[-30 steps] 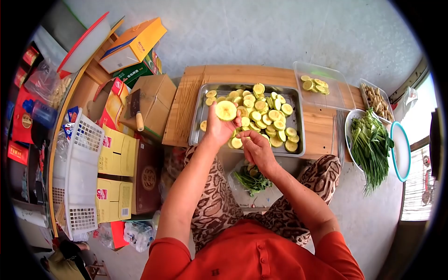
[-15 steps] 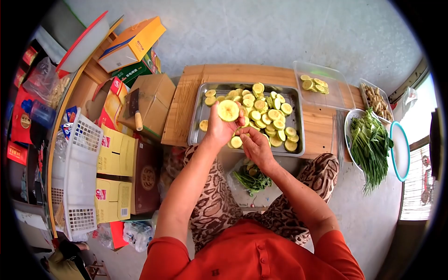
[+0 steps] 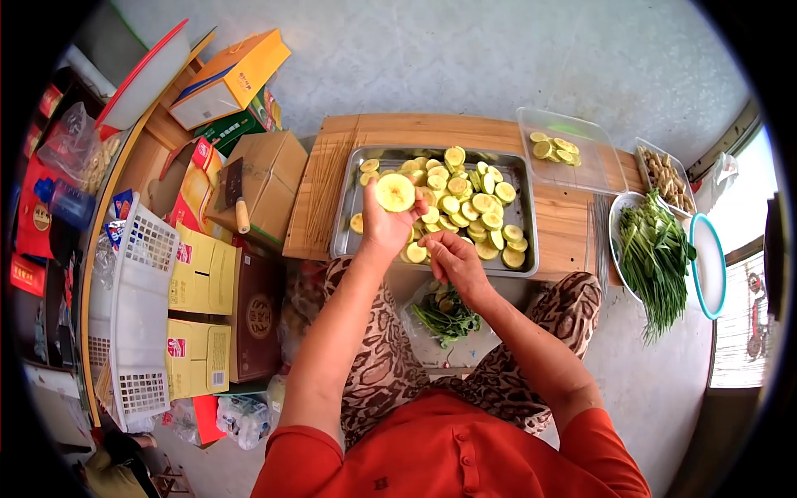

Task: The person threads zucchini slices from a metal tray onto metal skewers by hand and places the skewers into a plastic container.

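Vegetable slice (image 3: 395,192), round, yellow-fleshed, gripped by the left hand (image 3: 387,224) over the left half of a shiny metal tray (image 3: 523,209); right hand (image 3: 456,264) at the tray's near edge, fingertips pressed together, anything pinched being indiscernible. Wood-grained tabletop (image 3: 564,235) beneath.

Heaped slices (image 3: 482,203) stand before the right hand (image 3: 457,262); bare wood (image 3: 564,224) right of the tray (image 3: 532,217) leaves passage
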`<control>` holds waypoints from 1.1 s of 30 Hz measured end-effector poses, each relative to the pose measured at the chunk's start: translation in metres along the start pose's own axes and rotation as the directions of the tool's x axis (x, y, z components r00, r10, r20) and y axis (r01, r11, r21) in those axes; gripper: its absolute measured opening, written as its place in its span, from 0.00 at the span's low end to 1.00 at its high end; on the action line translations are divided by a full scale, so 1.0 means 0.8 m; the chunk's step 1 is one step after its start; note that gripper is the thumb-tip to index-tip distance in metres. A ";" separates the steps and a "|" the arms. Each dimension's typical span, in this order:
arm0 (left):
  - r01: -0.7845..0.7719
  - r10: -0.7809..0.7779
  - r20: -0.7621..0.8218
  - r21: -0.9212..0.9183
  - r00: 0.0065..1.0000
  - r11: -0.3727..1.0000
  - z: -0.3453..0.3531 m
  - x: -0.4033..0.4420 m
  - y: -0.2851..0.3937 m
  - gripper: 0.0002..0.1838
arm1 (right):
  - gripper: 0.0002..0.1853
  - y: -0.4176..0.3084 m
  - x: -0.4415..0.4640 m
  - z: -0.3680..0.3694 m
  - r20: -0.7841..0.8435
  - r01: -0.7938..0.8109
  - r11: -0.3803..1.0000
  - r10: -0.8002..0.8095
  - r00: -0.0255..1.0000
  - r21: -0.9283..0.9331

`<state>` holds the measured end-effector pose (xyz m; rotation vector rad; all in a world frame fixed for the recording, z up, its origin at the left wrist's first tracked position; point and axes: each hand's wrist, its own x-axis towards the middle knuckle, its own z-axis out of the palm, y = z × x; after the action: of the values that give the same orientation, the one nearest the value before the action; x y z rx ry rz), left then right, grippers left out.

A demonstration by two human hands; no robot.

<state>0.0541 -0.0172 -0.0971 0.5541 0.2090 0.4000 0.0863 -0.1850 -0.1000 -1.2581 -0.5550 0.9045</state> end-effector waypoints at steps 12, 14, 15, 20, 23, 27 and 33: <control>0.080 -0.086 0.041 0.127 0.995 0.989 0.008 -0.002 -0.013 0.30 | 0.07 -0.004 -0.003 -0.005 -0.007 0.027 0.999 -0.027 1.000 0.028; 0.094 -0.100 0.029 0.158 0.995 0.983 0.009 -0.002 -0.016 0.30 | 0.07 -0.005 -0.003 -0.005 -0.030 0.016 0.999 -0.015 0.999 0.048; 0.108 -0.118 0.056 0.159 0.991 0.981 0.008 0.000 -0.017 0.30 | 0.07 -0.004 -0.001 -0.006 -0.029 0.016 0.999 -0.014 0.999 0.049; 0.153 -0.175 0.128 0.168 0.976 0.974 0.003 0.002 -0.019 0.33 | 0.07 -0.011 -0.002 -0.013 -0.052 -0.010 0.999 0.011 0.999 0.033; 0.096 -0.105 0.006 0.352 0.994 0.931 0.008 -0.001 -0.013 0.42 | 0.10 -0.020 0.004 -0.027 -0.078 0.044 0.997 -0.039 0.996 0.063; 0.066 0.027 -0.217 0.406 0.976 0.911 -0.014 0.008 0.002 0.32 | 0.09 -0.034 0.004 -0.053 -0.176 0.111 0.991 -0.096 0.980 0.079; 0.032 0.138 -0.365 0.422 0.921 0.906 -0.070 0.032 0.037 0.17 | 0.08 -0.051 -0.001 -0.082 -0.250 0.176 0.979 -0.145 0.957 0.104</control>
<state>0.0512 0.0427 -0.1295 0.9072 0.6768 0.5224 0.1488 -0.2248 -0.0770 -1.1702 -0.3943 0.6294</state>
